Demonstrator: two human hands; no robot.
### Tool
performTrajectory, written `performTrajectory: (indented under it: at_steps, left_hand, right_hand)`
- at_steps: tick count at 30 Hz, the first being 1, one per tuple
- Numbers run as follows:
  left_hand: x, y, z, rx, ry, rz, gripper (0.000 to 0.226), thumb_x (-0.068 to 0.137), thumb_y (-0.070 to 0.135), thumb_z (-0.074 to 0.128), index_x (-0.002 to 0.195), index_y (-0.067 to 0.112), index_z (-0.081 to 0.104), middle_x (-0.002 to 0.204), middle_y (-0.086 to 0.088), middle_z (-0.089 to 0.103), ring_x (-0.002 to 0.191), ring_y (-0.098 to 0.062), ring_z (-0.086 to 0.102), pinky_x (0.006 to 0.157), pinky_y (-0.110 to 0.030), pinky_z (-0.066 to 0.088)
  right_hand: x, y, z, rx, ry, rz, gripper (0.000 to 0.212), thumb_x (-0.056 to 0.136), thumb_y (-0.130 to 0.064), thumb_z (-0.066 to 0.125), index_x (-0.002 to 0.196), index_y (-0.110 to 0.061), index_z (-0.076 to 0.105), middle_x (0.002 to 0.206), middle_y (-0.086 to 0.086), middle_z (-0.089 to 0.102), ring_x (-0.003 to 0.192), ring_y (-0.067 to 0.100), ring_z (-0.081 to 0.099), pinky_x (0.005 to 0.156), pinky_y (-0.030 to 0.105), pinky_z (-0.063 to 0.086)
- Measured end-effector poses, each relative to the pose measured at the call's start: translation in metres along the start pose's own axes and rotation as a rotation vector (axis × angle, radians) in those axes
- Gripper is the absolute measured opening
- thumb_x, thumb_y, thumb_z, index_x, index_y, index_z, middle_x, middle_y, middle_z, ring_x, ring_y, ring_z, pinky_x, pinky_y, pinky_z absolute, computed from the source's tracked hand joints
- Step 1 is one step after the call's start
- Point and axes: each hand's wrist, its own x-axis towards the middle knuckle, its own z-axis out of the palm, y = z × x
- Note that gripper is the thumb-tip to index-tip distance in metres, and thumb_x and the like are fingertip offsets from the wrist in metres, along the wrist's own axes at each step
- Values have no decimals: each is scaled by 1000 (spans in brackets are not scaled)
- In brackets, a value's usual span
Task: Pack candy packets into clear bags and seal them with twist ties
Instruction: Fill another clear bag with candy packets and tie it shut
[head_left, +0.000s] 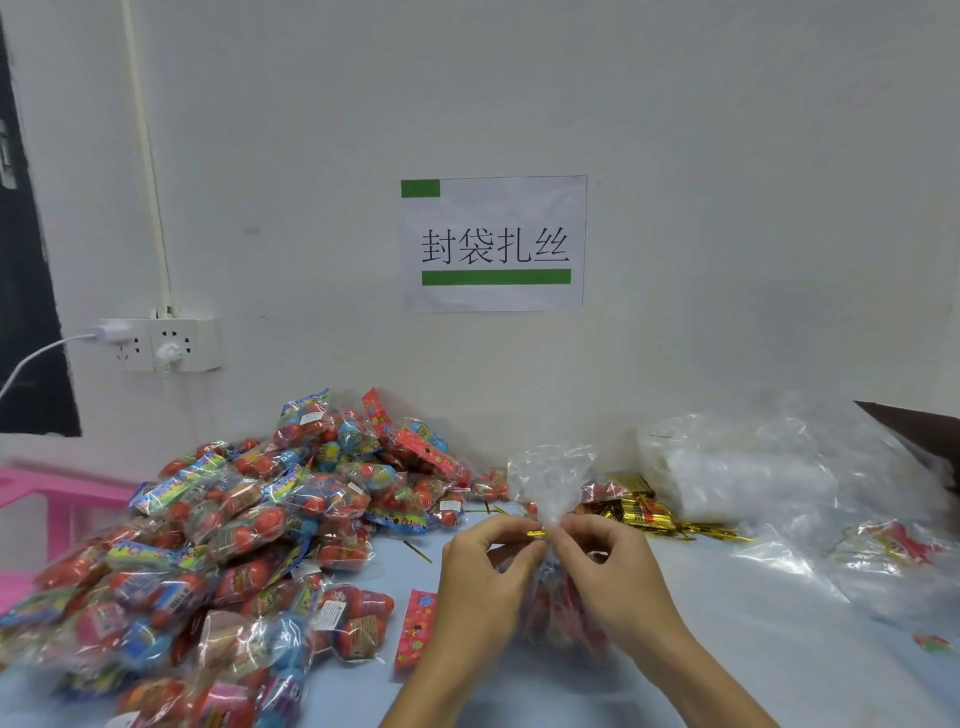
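Both hands, the left hand and right hand, pinched a gold twist tie at the gathered neck of a filled clear bag standing on the table. The film looked thin, soft and slippery, so gripping tight at the neck seemed safest.

Two bare hands, left and right, are showing. One filled clear plastic bag is standing between them, one gold twist tie at its neck. Candy packets in the heaped pile are lying too jumbled to count. One white paper wall sign is hanging.
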Motion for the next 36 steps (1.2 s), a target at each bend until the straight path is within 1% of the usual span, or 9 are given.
performTrajectory:
  at_steps: [8, 13, 18, 22, 26, 29, 32, 34, 36]
  left_hand:
    - [1, -2, 1, 44, 33, 8, 25, 87, -1, 68, 81, 23, 73, 80, 5, 73, 79, -14, 70, 75, -25, 56]
    - [1, -2, 2, 115, 58, 39, 23, 90, 4, 68, 79, 25, 70, 77, 9, 72, 76, -10, 69, 69, -18, 53]
    - [1, -2, 5, 117, 77, -1, 19, 92, 8, 66, 81, 23, 67, 79, 7, 71, 77, -13, 69, 69, -20, 55]
    - [1, -3, 7, 115, 78, -28, 14, 93, 9, 64, 82, 17, 68, 78, 2, 71, 76, -13, 68, 68, -21, 55]
    - [1, -1, 10, 57, 64, -56, 13, 94, 5, 62, 82, 7, 67, 79, -5, 70, 77, -21, 69, 73, -32, 57]
    - [1, 2, 10, -20, 41, -76, 11, 94, 2, 62, 84, 2, 67, 84, -10, 70, 81, -28, 70, 77, -39, 57]
    - [1, 6, 8, -30, 20, -42, 9, 90, -2, 65, 84, 3, 69, 91, -9, 69, 86, -24, 70, 78, -32, 57]
    - [0, 7, 7, 2, 6, -10, 16, 86, -7, 67, 84, 8, 71, 91, -4, 69, 86, -15, 70, 78, -23, 56]
    - [-1, 7, 7, 38, -12, 12, 19, 85, -8, 67, 86, 11, 71, 87, 0, 71, 85, -14, 69, 76, -19, 55]
  right_hand:
    - [-1, 0, 2, -16, -19, -41, 12, 91, -15, 71, 80, -16, 77, 77, -4, 73, 73, 3, 65, 68, 13, 48]
    - [-2, -2, 1, -34, -41, -61, 11, 92, -15, 70, 85, -20, 78, 82, -10, 75, 81, 2, 67, 70, 11, 49]
    - [-2, -3, 3, -34, -49, -70, 12, 92, -12, 70, 84, -17, 77, 81, -6, 74, 79, 4, 67, 69, 11, 49]
    - [-3, -3, 5, -61, -44, -72, 11, 93, -13, 68, 85, -15, 75, 80, -1, 73, 80, 9, 67, 72, 19, 53]
    - [-3, -2, 6, -61, -24, -67, 13, 94, -11, 67, 83, -11, 73, 77, 3, 71, 78, 19, 66, 73, 29, 53]
    - [-2, -1, 5, -39, 2, -42, 13, 93, -9, 66, 83, -8, 73, 77, 4, 72, 75, 17, 65, 68, 21, 51]
    - [-1, -1, 2, -19, 23, -19, 13, 93, -9, 66, 83, -10, 74, 76, 2, 72, 71, 4, 63, 66, 12, 47]
    - [0, -1, 0, -21, 23, -10, 13, 93, -11, 67, 84, -13, 75, 77, -1, 73, 72, 4, 65, 67, 13, 48]
    - [0, -1, -1, -29, 15, -5, 12, 94, -13, 67, 85, -15, 75, 79, -1, 74, 75, 6, 66, 69, 16, 50]
